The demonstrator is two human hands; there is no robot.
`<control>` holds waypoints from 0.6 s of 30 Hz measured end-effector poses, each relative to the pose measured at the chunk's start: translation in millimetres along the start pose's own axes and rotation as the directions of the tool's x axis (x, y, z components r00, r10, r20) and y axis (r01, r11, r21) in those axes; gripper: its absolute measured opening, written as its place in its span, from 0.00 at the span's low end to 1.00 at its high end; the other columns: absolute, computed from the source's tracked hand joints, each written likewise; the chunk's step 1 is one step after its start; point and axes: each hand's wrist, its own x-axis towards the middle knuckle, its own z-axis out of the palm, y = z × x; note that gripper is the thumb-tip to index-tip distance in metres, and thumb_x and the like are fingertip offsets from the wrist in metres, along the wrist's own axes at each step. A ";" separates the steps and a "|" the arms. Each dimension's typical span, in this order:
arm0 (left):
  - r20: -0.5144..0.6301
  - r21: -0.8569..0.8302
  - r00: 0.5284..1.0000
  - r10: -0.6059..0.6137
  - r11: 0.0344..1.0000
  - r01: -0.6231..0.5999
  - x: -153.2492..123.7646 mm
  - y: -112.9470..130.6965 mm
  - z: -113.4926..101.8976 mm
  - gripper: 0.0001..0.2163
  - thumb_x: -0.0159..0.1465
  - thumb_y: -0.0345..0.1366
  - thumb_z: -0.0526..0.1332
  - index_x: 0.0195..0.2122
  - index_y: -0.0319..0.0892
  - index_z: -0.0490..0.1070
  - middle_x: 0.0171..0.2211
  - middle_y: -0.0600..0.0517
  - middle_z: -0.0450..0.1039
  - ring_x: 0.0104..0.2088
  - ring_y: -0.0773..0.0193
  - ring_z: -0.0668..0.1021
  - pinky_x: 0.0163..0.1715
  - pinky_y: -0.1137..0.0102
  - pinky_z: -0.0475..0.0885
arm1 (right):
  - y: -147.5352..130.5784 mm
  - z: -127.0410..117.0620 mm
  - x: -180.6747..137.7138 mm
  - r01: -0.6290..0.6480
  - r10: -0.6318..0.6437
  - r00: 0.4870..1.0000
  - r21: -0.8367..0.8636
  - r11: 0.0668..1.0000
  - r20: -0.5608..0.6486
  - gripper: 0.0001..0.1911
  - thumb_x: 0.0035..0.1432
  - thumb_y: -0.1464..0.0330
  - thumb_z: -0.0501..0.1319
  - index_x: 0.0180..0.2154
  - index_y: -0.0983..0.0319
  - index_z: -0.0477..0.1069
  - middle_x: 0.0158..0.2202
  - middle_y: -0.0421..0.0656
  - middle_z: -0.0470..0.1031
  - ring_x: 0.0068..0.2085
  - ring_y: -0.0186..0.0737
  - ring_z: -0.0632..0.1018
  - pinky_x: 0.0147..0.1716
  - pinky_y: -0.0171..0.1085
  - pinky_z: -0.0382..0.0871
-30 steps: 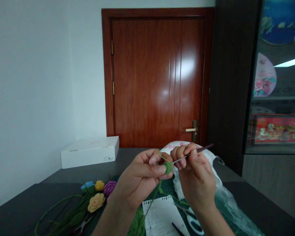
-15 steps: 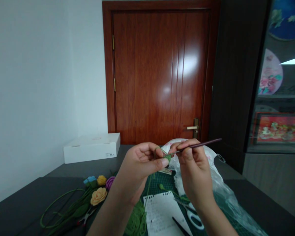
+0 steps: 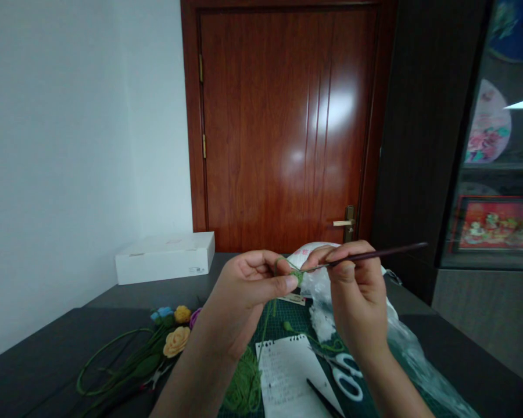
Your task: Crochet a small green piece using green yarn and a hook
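dim, cool light; white glare on the glossy door [image 3: 261, 128].

A small, green, crocheted yarn piece [image 3: 297, 278] is held aloft, partly hidden, at the thin metal end of a crochet hook with a slender, dark reddish-brown handle [image 3: 377, 254], tilted slightly up rightward. A green strand [image 3: 267, 322] hangs below, running toward a loose, fluffy green yarn heap [image 3: 244, 383].

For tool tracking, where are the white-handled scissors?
Head view, lower right of centre: the scissors lie at the white paper page's right edge, below the right hand.
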 end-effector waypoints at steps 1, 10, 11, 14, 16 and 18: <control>-0.008 0.004 1.000 0.003 1.000 -0.003 0.0 0.0 0.5 0.09 0.46 0.27 0.76 0.26 0.37 0.78 0.24 0.53 0.76 0.27 0.68 0.74 0.31 0.72 0.68 | -1.2 -1.3 0.3 0.046 -0.045 0.999 -0.046 0.998 0.010 0.04 0.70 0.65 0.58 0.39 0.57 0.68 0.31 0.40 0.79 0.33 0.41 0.81 0.35 0.42 0.76; -0.090 0.058 0.989 0.121 0.992 -0.116 -0.2 -3.3 6.4 0.10 0.45 0.26 0.77 0.25 0.37 0.78 0.24 0.54 0.75 0.28 0.69 0.74 0.31 0.74 0.69 | -10.4 -15.4 4.1 0.547 -0.394 0.827 -0.415 0.726 0.401 0.03 0.70 0.67 0.58 0.42 0.55 0.71 0.37 0.43 0.82 0.39 0.44 0.82 0.41 0.49 0.77; -0.089 0.063 0.987 0.134 0.990 -0.129 -0.6 -3.9 6.5 0.09 0.46 0.26 0.77 0.25 0.37 0.77 0.24 0.54 0.75 0.28 0.68 0.74 0.31 0.73 0.69 | -11.7 -15.6 4.7 0.576 -0.394 0.809 -0.454 0.680 0.436 0.03 0.69 0.68 0.58 0.41 0.55 0.71 0.37 0.42 0.82 0.39 0.43 0.81 0.40 0.48 0.77; -0.051 0.025 0.991 0.123 0.992 -0.122 -1.3 -5.2 6.5 0.09 0.47 0.27 0.77 0.26 0.38 0.77 0.26 0.54 0.75 0.29 0.67 0.75 0.32 0.72 0.70 | -13.4 -14.3 5.9 0.618 -0.411 0.784 -0.516 0.594 0.466 0.05 0.68 0.72 0.59 0.38 0.55 0.70 0.37 0.41 0.82 0.40 0.42 0.80 0.40 0.46 0.76; -0.002 -0.028 0.996 0.086 0.996 -0.086 -1.4 -5.5 6.4 0.09 0.48 0.27 0.77 0.26 0.38 0.77 0.27 0.53 0.76 0.30 0.66 0.75 0.33 0.72 0.71 | -11.9 -13.0 6.2 0.642 -0.444 0.765 -0.505 0.577 0.466 0.05 0.67 0.72 0.60 0.39 0.55 0.69 0.37 0.41 0.82 0.40 0.41 0.80 0.40 0.46 0.77; 0.045 -0.072 0.997 0.066 0.995 -0.063 -1.1 -5.6 6.8 0.08 0.48 0.27 0.76 0.25 0.38 0.78 0.28 0.53 0.77 0.31 0.67 0.76 0.34 0.72 0.71 | -8.8 -11.4 5.6 0.653 -0.468 0.757 -0.491 0.577 0.457 0.05 0.67 0.72 0.60 0.41 0.55 0.69 0.37 0.41 0.81 0.40 0.41 0.80 0.40 0.45 0.76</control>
